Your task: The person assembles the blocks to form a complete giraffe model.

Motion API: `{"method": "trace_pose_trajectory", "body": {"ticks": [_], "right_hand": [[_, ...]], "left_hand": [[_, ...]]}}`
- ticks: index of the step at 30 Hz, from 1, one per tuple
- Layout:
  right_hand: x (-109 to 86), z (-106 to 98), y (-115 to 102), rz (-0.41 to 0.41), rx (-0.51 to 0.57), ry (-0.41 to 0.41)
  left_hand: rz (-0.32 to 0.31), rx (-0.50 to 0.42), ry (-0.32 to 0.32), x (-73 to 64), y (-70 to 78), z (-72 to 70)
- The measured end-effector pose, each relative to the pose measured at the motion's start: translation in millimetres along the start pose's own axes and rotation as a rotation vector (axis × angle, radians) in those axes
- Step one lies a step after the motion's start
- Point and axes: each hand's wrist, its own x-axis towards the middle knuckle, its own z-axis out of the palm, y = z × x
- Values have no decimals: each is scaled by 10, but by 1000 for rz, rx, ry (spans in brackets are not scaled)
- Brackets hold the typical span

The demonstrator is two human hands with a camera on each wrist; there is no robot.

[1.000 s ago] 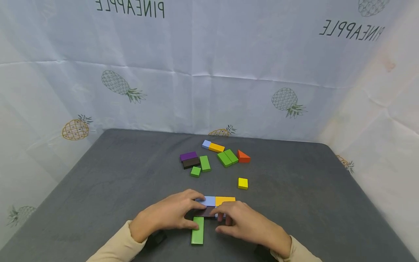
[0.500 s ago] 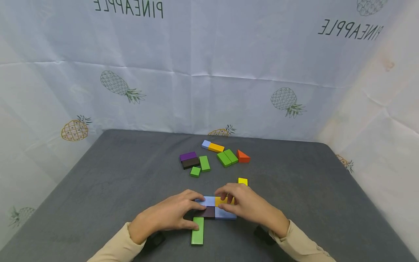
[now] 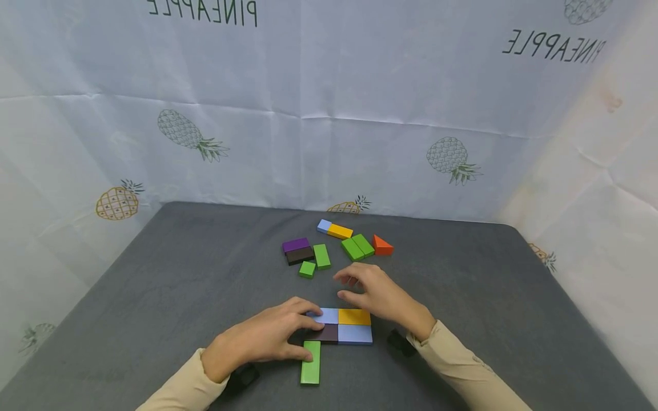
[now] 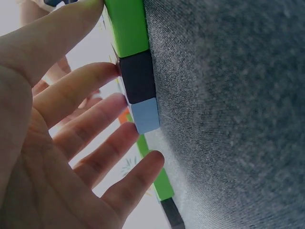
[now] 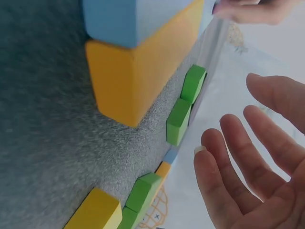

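In the head view, a light blue block (image 3: 330, 315), an orange block (image 3: 354, 317), a dark brown block (image 3: 329, 334) and a second light blue block (image 3: 355, 335) lie flat as a two-by-two rectangle. Below its left end a long green block (image 3: 311, 372) points toward the person. My left hand (image 3: 264, 334) rests fingertips on the left blue and brown blocks, its thumb on the green one. Beyond the orange block my right hand (image 3: 384, 294) hovers, fingers loosely bent, holding nothing. It hides the yellow block (image 5: 97, 210), which shows in the right wrist view.
Farther back on the dark grey table (image 3: 205, 274) lie a purple block (image 3: 296, 245), a black block (image 3: 300, 256), several green blocks (image 3: 321, 257), a small blue and orange pair (image 3: 340, 231) and a red triangle (image 3: 382, 246). A pineapple-print cloth (image 3: 308, 160) hangs behind.
My right hand has moved away from the rectangle's front, over the orange block, to the space beyond it, uncovering the right-hand blocks. The left hand has stayed in place.
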Motion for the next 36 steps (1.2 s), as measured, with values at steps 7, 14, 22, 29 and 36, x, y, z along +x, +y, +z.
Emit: {"method": "trace_pose_trajectory", "body": {"ticks": [7, 14, 22, 29, 36], "right_hand": [[169, 35, 32, 36, -5, -1], [297, 15, 77, 54, 2, -28], [478, -1, 137, 76, -34, -52], [617, 16, 170, 112, -35, -78], [721, 46, 201, 118, -66, -131]], "left_hand": [[-6, -6, -16, 5, 4, -12], [-2, 1, -13, 0, 3, -16], [2, 0, -17, 3, -1, -10], [2, 1, -23, 10, -5, -3], [3, 2, -20, 5, -13, 4]]}}
